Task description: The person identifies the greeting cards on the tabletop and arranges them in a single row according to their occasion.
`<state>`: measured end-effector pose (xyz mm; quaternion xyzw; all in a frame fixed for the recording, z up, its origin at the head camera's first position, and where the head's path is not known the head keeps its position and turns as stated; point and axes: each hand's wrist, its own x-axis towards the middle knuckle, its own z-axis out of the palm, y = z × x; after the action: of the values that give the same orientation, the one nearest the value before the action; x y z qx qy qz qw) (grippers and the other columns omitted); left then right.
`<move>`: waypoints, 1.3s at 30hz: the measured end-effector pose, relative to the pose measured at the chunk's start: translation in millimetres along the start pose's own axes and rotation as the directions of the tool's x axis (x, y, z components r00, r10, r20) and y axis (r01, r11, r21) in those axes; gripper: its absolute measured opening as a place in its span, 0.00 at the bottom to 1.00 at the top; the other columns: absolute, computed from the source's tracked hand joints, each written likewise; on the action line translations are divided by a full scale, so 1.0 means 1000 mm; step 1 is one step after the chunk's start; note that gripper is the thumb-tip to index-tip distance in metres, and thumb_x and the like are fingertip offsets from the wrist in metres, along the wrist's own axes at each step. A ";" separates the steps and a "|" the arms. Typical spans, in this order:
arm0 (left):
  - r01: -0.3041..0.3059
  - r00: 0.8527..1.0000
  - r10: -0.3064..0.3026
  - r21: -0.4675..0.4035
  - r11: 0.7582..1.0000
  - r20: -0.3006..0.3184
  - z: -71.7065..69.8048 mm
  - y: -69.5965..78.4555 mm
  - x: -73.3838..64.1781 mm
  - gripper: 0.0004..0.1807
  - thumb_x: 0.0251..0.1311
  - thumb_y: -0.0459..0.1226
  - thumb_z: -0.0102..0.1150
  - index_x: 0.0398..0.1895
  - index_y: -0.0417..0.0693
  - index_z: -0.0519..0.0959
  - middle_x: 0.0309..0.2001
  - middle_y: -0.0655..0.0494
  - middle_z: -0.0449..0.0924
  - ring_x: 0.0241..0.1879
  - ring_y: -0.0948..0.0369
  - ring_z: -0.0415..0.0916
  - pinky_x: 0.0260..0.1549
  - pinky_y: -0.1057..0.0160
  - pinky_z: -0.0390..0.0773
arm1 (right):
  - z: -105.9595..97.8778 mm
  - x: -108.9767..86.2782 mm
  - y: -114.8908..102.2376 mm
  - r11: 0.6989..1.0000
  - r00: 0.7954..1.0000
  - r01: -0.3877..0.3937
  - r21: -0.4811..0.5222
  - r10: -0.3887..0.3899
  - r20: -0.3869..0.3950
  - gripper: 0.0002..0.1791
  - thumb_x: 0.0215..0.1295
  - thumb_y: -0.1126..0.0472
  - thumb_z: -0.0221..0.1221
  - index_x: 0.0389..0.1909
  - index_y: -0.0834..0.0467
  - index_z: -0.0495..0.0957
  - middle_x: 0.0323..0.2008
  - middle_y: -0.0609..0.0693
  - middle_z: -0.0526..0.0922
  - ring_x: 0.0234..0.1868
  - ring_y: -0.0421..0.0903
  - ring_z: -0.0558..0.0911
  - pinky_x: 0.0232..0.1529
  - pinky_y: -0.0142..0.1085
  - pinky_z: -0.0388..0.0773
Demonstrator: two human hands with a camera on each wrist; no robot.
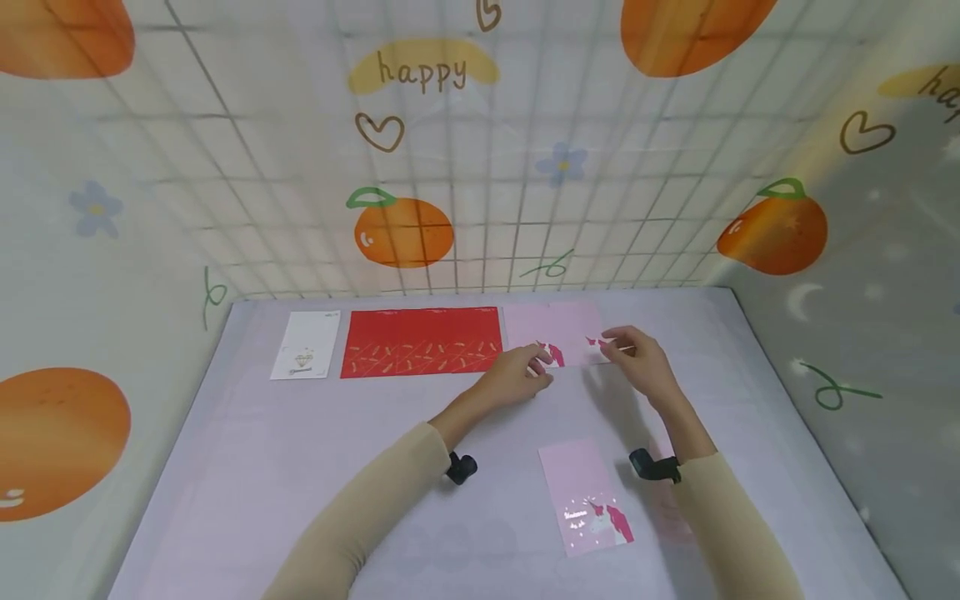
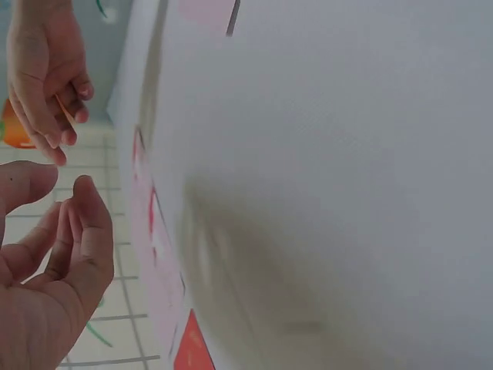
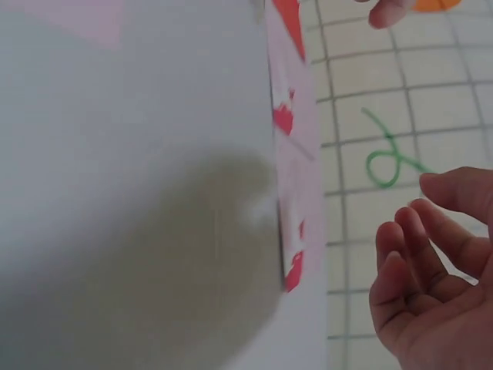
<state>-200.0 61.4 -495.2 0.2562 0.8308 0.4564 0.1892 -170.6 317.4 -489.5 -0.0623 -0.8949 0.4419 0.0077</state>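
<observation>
Two pink cards (image 1: 555,321) with unicorn pictures lie side by side at the back of the table. My left hand (image 1: 516,375) hovers by the lower edge of the left one, its fingers loosely bent and holding nothing, as the left wrist view also shows. Over the right card's corner is my right hand (image 1: 641,362), raised off the table. In the right wrist view its relaxed fingers (image 3: 393,277) have nothing between them. A third pink card (image 1: 577,475) lies nearer the front, slightly turned. Another pink piece (image 1: 671,504) is partly hidden under my right forearm.
Left of the pink cards runs a block of red cards (image 1: 420,342) with gold patterns, then one white card (image 1: 307,342) with a small diamond drawing. A patterned curtain (image 1: 300,233) over a wire grid stands behind the table (image 1: 315,467).
</observation>
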 end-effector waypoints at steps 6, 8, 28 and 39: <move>-0.016 1.000 0.016 -0.012 1.000 -0.006 -0.002 0.009 -0.031 0.20 0.64 0.41 0.65 0.57 0.43 0.78 0.42 0.59 0.80 0.36 0.64 0.80 0.35 0.67 0.81 | 0.000 -0.026 -0.013 0.999 0.998 0.050 -0.014 -0.050 -0.027 0.19 0.72 0.55 0.60 0.59 0.58 0.76 0.49 0.58 0.80 0.47 0.55 0.78 0.47 0.46 0.79; -0.020 1.000 0.020 -0.011 1.000 -0.012 -0.002 0.012 -0.040 0.20 0.63 0.41 0.65 0.56 0.45 0.78 0.43 0.59 0.80 0.38 0.64 0.80 0.35 0.67 0.81 | 0.001 -0.036 -0.016 0.997 0.996 0.079 -0.009 -0.079 -0.036 0.19 0.72 0.54 0.60 0.59 0.57 0.77 0.48 0.57 0.80 0.45 0.54 0.78 0.45 0.44 0.79; 0.040 0.998 -0.042 -0.070 0.997 -0.036 0.014 0.005 -0.090 0.20 0.63 0.42 0.66 0.56 0.46 0.79 0.42 0.62 0.79 0.41 0.64 0.79 0.38 0.65 0.80 | 0.018 -0.087 -0.013 0.982 0.983 0.183 0.055 -0.183 -0.006 0.17 0.70 0.54 0.63 0.56 0.55 0.79 0.39 0.48 0.82 0.40 0.47 0.80 0.41 0.31 0.79; 0.065 0.997 -0.067 -0.045 0.997 -0.044 0.029 -0.005 -0.100 0.18 0.63 0.42 0.66 0.54 0.47 0.80 0.41 0.63 0.80 0.40 0.65 0.79 0.37 0.66 0.80 | 0.026 -0.099 0.002 0.979 0.979 0.194 0.064 -0.197 0.043 0.16 0.69 0.58 0.64 0.56 0.54 0.79 0.39 0.47 0.82 0.38 0.48 0.80 0.40 0.32 0.80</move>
<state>-105.0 18.7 -506.1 0.2142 0.8328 0.4735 0.1907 -73.9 286.3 -502.5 0.0371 -0.8831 0.4666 0.0311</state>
